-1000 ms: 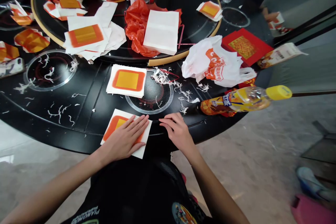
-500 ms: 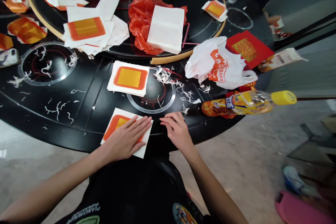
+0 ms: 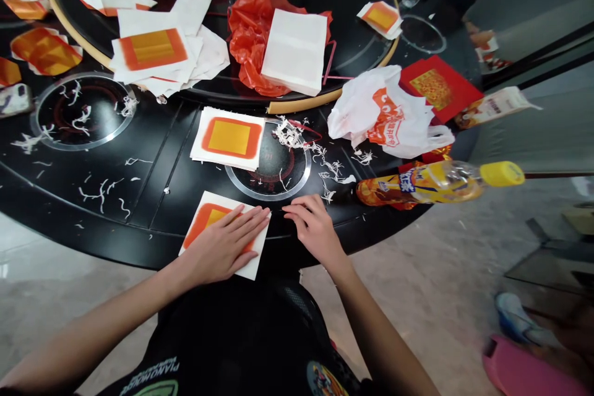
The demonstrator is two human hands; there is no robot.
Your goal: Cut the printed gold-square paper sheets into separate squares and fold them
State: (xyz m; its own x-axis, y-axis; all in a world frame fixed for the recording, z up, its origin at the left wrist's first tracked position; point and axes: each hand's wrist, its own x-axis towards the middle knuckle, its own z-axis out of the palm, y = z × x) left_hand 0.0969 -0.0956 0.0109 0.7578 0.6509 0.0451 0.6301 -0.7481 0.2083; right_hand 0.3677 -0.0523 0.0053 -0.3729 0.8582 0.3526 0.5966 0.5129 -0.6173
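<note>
My left hand (image 3: 223, 244) lies flat on a white sheet of paper (image 3: 208, 219) with an orange and yellow printed square, covering most of the print. My right hand (image 3: 313, 229) rests on the black round table (image 3: 139, 198), its fingertips just right of that sheet and not touching it. Neither hand grips anything. Just beyond my hands lies a similar printed paper stack (image 3: 228, 139), beside a glass-ringed burner plate (image 3: 273, 167) scattered with white paper shreds (image 3: 290, 135).
A white plastic bag (image 3: 385, 117) and a yellow-capped drink bottle (image 3: 417, 182) lie to the right. A white paper stack (image 3: 294, 52) sits on red plastic (image 3: 245, 43) on the raised turntable (image 3: 325, 90). More printed papers lie at the back left. The table edge runs just before me.
The whole view has shifted slightly left and up. My left hand has slid a little right on the sheet, while my right hand stays nearly still.
</note>
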